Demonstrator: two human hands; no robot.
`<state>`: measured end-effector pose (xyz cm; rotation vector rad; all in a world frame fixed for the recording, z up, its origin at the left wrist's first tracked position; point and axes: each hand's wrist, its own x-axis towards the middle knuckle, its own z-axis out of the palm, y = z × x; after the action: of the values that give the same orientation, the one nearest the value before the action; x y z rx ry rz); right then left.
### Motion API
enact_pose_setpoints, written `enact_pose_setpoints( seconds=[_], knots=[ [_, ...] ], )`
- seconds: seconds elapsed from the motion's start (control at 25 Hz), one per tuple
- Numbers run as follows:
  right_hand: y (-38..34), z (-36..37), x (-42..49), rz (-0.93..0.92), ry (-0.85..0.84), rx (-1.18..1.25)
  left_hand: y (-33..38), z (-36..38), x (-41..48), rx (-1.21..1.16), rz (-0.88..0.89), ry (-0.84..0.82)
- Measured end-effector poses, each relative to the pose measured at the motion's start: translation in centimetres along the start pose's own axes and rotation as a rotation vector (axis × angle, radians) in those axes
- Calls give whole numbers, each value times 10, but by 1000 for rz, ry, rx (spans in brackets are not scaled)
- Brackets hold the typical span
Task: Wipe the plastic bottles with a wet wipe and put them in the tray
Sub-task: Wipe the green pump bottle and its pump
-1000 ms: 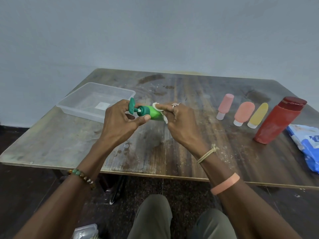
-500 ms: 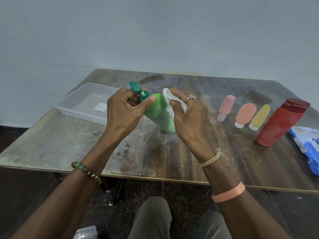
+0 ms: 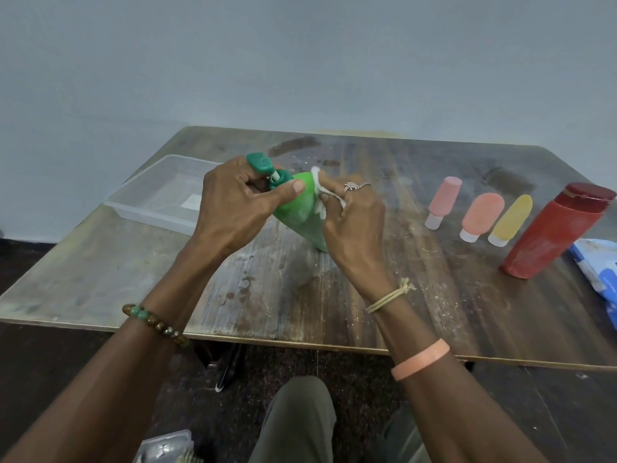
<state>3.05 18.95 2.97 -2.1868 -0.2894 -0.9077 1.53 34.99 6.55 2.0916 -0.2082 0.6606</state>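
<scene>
- The left hand (image 3: 230, 208) curls tight round the neck of the green plastic pump bottle (image 3: 300, 212), thumb pressing its shoulder.
- The right hand (image 3: 354, 225) pinches a white wet wipe (image 3: 322, 195) against the bottle's right side.
- The bottle tilts above the brown wooden table (image 3: 334, 295).
- The clear plastic tray (image 3: 157, 195) sits far left.

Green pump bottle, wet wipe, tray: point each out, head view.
Green pump bottle (image 3: 300, 213), head view, mid body.
Wet wipe (image 3: 320, 199), head view, bunched part against the bottle.
Tray (image 3: 150, 216), head view, near wall.
</scene>
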Motion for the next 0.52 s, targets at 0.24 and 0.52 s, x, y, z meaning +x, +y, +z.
enact_pose_setpoints(
  seconds=[0.24, 0.52],
  knots=[
    [23, -10, 4, 207, -3, 67, -15, -7, -5, -156, -128, 138],
    [4, 2, -5, -200, -42, -20, -19, -6, -15, -391, -283, -31]
  ],
)
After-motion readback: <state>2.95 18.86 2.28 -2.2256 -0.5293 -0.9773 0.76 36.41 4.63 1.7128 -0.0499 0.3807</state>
